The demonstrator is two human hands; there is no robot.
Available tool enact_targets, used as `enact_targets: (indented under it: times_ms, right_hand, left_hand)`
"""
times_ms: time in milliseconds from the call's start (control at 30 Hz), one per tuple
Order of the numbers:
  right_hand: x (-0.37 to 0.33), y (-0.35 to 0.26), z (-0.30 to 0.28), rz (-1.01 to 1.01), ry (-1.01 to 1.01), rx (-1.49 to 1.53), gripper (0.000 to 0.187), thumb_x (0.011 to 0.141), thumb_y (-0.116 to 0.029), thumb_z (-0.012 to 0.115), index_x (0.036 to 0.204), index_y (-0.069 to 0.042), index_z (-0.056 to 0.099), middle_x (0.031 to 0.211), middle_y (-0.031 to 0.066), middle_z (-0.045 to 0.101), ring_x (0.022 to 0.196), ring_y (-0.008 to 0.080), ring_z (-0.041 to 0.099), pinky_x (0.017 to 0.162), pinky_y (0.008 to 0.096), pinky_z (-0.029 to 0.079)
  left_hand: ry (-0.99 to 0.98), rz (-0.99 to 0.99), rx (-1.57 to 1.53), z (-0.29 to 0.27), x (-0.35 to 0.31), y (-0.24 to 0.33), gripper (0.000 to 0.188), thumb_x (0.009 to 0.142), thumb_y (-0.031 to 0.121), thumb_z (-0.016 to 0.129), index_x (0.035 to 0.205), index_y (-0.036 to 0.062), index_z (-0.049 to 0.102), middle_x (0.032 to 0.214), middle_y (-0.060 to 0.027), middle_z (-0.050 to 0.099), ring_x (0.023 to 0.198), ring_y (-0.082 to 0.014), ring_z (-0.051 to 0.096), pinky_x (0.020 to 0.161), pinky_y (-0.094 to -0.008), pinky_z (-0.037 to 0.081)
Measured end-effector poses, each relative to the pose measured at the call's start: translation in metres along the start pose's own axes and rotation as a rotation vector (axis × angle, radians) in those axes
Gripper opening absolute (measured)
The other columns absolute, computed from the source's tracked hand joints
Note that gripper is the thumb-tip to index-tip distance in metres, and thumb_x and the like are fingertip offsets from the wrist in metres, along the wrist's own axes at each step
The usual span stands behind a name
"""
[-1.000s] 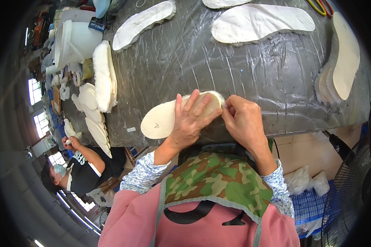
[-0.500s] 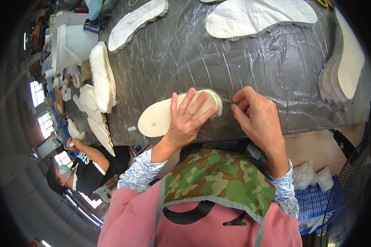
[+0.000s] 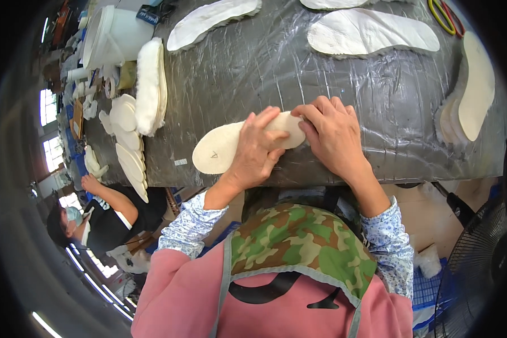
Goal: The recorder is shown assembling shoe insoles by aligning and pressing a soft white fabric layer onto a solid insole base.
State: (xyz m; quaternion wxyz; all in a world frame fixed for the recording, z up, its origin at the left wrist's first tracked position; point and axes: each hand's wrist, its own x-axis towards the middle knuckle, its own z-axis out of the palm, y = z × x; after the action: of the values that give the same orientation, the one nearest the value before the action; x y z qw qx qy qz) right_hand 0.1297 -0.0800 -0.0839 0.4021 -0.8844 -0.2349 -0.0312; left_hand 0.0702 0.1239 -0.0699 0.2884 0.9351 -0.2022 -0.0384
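1. Insole, cream-coloured, is held against the worktop under the left hand, its rounded end left uncovered to that hand's left.
2. Its width is spanned by the left hand, with fingers laid over the far side and the thumb set by the near edge.
3. Its other end is touched by the right hand; thumb and forefinger are brought close together there, and whether anything is pinched between them cannot be told.
4. Left of both hands, a fluffy white stack and overlapping cream pieces are laid out.
5. Beyond the right hand, a white piece is spread; to its right, a curved stack is placed.
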Motion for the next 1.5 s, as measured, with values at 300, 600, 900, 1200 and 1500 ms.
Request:
enact_targets:
  times_ms: [300, 600, 900, 1200, 1500]
  right_hand:
    - [0.027, 0.000, -0.022, -0.088, -0.164, 0.508, 0.036, 0.074, -0.007, 0.058, 0.109, -0.011, 0.064, 0.114, 0.0061, 0.062, 0.108, 0.0260, 0.055, 0.093, 0.0393, 0.040]
    - [0.030, -0.034, -0.033, -0.098, -0.300, 0.416, 0.036, 0.073, -0.003, 0.070, 0.109, -0.006, 0.066, 0.106, 0.0094, 0.067, 0.100, 0.0253, 0.062, 0.087, 0.0362, 0.047]
    - [0.016, -0.041, -0.029, -0.004, -0.102, 0.437, 0.023, 0.074, -0.002, 0.075, 0.096, -0.003, 0.071, 0.081, 0.0099, 0.070, 0.072, 0.0194, 0.068, 0.064, 0.0290, 0.051]
    - [-0.034, -0.017, -0.009, 0.356, -0.060, 0.589, 0.021, 0.085, -0.002, 0.069, 0.105, 0.001, 0.066, 0.084, 0.0012, 0.066, 0.075, 0.0054, 0.058, 0.064, 0.0212, 0.047]
    - [-0.056, -0.028, -0.026, 0.386, -0.177, 0.584, 0.028, 0.079, 0.006, 0.069, 0.106, 0.002, 0.062, 0.091, 0.0046, 0.065, 0.082, 0.0089, 0.060, 0.072, 0.0227, 0.049]
  left_hand:
    - [0.020, -0.089, -0.299, -0.035, 0.005, -0.016, 0.032, 0.087, 0.017, 0.063, 0.117, 0.0079, 0.054, 0.132, -0.0147, 0.053, 0.120, -0.0342, 0.047, 0.104, -0.0438, 0.032]
    - [-0.249, -0.248, -0.887, -0.072, 0.015, -0.014, 0.036, 0.100, 0.028, 0.052, 0.124, 0.0015, 0.048, 0.119, -0.0045, 0.055, 0.114, -0.0105, 0.047, 0.099, -0.0304, 0.037]
    - [0.137, -0.001, -0.080, -0.073, -0.007, 0.021, 0.039, 0.079, -0.005, 0.052, 0.116, 0.0036, 0.056, 0.100, -0.0183, 0.063, 0.094, -0.0376, 0.061, 0.081, -0.0440, 0.048]
    - [-0.284, -0.158, 0.012, -0.091, -0.044, -0.034, 0.043, 0.084, 0.014, 0.057, 0.127, 0.0072, 0.052, 0.118, -0.0141, 0.060, 0.106, -0.0313, 0.058, 0.089, -0.0426, 0.043]
    - [0.129, -0.372, -0.320, -0.088, -0.086, -0.045, 0.038, 0.078, -0.006, 0.052, 0.115, 0.0010, 0.056, 0.107, -0.0133, 0.059, 0.104, -0.0299, 0.058, 0.092, -0.0352, 0.044]
